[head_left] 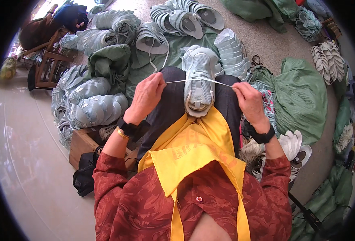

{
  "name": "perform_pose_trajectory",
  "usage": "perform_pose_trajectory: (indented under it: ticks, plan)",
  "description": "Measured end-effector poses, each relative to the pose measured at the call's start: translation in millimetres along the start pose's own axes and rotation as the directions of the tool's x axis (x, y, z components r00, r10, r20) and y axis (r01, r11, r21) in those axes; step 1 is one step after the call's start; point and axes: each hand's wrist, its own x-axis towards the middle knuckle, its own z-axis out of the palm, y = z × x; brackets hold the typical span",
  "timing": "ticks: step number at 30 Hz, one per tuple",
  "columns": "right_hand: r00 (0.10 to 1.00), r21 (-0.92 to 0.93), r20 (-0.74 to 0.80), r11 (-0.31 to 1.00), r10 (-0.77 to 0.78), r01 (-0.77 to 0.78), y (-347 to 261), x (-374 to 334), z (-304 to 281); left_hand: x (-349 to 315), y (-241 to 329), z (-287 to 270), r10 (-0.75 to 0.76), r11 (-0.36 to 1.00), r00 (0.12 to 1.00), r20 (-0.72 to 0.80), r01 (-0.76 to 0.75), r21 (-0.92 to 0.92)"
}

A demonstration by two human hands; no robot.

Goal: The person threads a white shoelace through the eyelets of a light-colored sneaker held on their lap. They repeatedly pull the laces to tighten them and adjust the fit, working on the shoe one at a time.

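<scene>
The shoe [199, 66] lies between the knees [228, 94], stacked uppers [99, 110] left, cloth bundle [300, 98] right.

Left hand [146, 95] and right hand [250, 101] hold laces [200, 79] (thin, taut) across a pale shoe [199, 91].

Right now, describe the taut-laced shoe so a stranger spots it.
Start at the yellow apron. At its upper end in the picture, between dark-clad knees, sits a pale blue-grey shoe. Unlike the nested stacks of uppers around it, it's single, its lace stretched taut between left hand and right hand.
</scene>
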Motion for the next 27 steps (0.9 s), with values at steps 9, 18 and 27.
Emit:
perform_pose_trajectory:
  ticks: [9,18,27]
  plan:
    - [0.967,-0.089,-0.110,0.967,0.230,-0.240,55.9,-52.3,-47.4,-30.3,-44.4,-45.1,-0.141,0.979,0.987,0.080,0.127,0.157]
    - [0.850,-0.178,-0.244,0.839,0.468,-0.513,142.1,-120.4,-97.4,-72.3,-120.4,-136.3,-0.381,0.838,0.919,-0.101,0.389,0.382]
    - [0.757,-0.172,-0.257,0.742,0.601,-0.648,208.2,-172.0,-121.7,-118.7,-201.0,-210.0,-0.519,0.700,0.804,-0.289,0.595,0.396]
